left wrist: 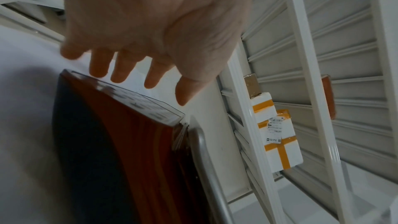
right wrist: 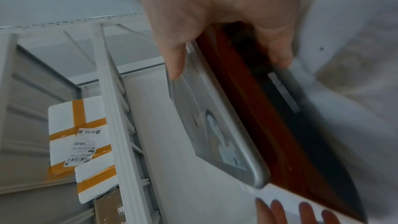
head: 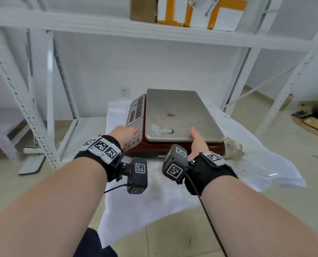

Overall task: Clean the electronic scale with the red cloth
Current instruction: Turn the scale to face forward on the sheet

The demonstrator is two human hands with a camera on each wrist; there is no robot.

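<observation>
Forearms, head view: both reach to electronic scale (head: 173, 121), which sits mid white sheet (head: 256, 164). Left hand (head: 125, 133) on keypad side, right hand (head: 197, 140) at pan's near edge.
L wrist view: fingers (left wrist: 120, 67) straight, holding nothing.
R wrist view: thumb on pan, fingers under near edge, clasping scale.
Red cloth: not seen.
Progress: stain on pan; wiping not begun, by my guess.

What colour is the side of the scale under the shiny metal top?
Reddish brown scale body, seen best in the right wrist view.
</observation>
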